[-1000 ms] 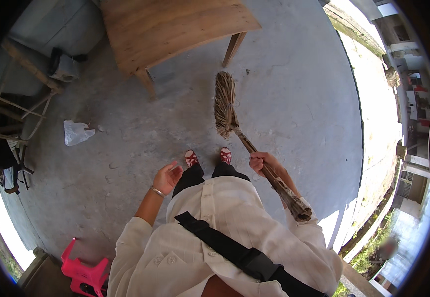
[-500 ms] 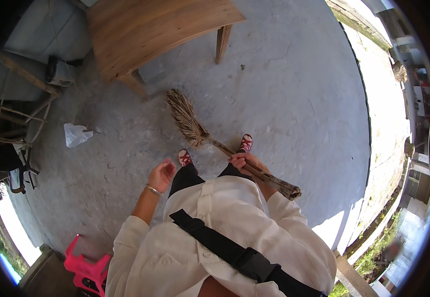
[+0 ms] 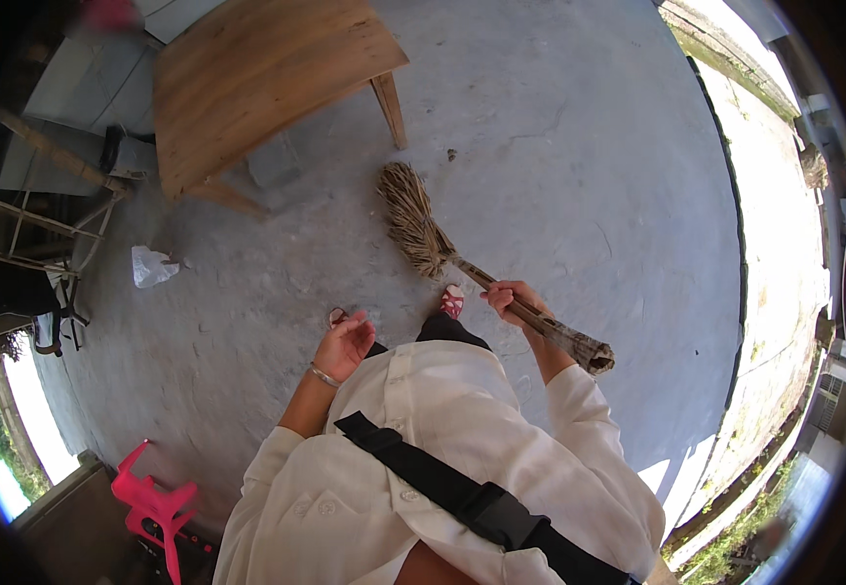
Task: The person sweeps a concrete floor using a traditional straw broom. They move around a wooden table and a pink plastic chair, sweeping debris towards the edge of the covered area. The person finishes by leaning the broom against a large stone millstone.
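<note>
A straw broom (image 3: pixel 413 222) with a thick wooden handle slants in front of me, its bristle head pointing forward and to the left. My right hand (image 3: pixel 516 298) is wrapped round the handle, between the bristles and the thick frayed end. The bristle head is over the grey floor (image 3: pixel 559 214); whether it touches cannot be made out. To the left, my left hand (image 3: pixel 347 346) hangs in the air in front of my body with fingers loosely curled apart and nothing in them. A bracelet circles that wrist.
A wooden table (image 3: pixel 267 83) stands ahead to the left. A clear plastic bag (image 3: pixel 152 266) lies on the floor at left, near a bamboo frame (image 3: pixel 43 219) and a black bag (image 3: pixel 19 292). A pink plastic stool (image 3: pixel 155 507) is at lower left. Bright ground (image 3: pixel 774 244) borders the floor's right edge.
My right hand has moved the broom to the right, and the bristle head now lies farther from my left hand. The table sits farther left in view. My left hand stays raised.
</note>
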A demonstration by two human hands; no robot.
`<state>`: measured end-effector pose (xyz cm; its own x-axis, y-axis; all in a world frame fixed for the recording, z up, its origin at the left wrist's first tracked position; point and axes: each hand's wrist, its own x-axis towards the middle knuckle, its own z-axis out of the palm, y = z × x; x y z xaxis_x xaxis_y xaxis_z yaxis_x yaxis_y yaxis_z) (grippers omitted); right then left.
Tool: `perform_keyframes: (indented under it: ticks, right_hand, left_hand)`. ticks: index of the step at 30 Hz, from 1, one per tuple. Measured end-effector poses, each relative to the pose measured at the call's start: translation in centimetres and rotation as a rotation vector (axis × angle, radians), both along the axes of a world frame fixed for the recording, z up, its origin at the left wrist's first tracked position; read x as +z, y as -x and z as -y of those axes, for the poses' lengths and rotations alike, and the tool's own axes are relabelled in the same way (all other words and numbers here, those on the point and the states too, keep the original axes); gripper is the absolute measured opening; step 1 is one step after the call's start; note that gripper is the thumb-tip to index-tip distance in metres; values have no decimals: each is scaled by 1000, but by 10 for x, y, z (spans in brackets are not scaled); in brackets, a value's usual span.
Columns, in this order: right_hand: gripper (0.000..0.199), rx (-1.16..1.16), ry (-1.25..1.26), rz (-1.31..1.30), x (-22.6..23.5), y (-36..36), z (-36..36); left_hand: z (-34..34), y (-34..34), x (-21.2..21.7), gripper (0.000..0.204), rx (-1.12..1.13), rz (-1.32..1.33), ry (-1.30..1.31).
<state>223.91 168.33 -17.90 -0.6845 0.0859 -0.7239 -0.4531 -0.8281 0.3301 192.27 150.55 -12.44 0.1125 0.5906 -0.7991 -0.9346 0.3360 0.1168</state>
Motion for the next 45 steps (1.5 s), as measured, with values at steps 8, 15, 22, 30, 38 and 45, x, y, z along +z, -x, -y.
perform_keyframes:
  ticks: [8, 15, 22, 30, 38, 45]
  right_hand:
    - [23, 28, 10, 20, 6, -15, -66]
    - [23, 120, 15, 139, 17, -29, -110]
    - [13, 386, -126, 286, 44, -18, -124]
    - [16, 785, -456, 518, 68, -45, -127]
    - [12, 637, -290, 349, 35, -118, -225]
    - [10, 739, -385, 252, 45, -142, -282]
  left_hand:
    - [-26, -23, 21, 24, -5, -65, 35]
    - [-67, -10, 2, 26, -45, -19, 25]
    - [-143, 3, 6, 25, -82, -52, -29]
    - [-171, -7, 3, 25, -69, -76, 39]
    - [-200, -86, -4, 22, 69, -100, 20]
    - [-216, -181, -5, 26, 211, -37, 62]
